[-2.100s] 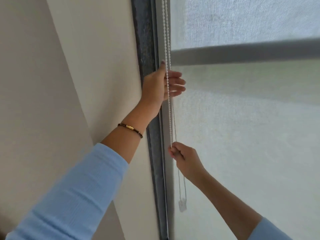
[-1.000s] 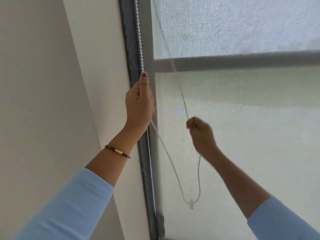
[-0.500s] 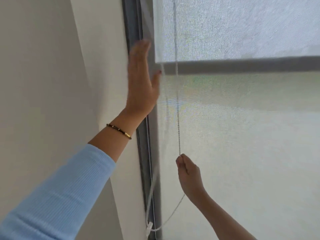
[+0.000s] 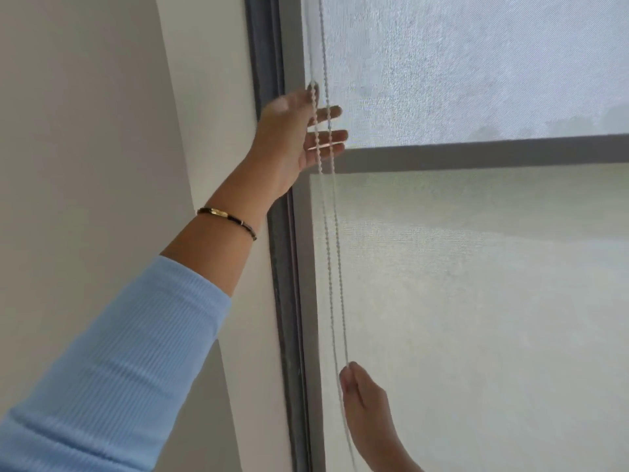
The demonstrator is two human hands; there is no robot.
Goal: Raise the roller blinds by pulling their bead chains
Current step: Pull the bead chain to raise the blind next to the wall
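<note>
A white bead chain (image 4: 335, 253) hangs in two strands down the left side of a pale mesh roller blind (image 4: 476, 284). My right hand (image 4: 366, 400) sits low, its fingers pinched shut on the chain. My left hand (image 4: 299, 131) is raised high behind the strands with fingers spread apart, the chain crossing in front of its fingers; it grips nothing. A grey horizontal window bar (image 4: 476, 155) shows behind the blind fabric.
A dark grey window frame (image 4: 282, 267) runs vertically just left of the chain. Beige wall (image 4: 102, 131) fills the left side. My left arm wears a light blue sleeve (image 4: 119, 369) and a dark bracelet (image 4: 228, 216).
My right hand has pulled the chain further down. My left hand has shifted right from the frame, coming behind the strands with fingers spread.
</note>
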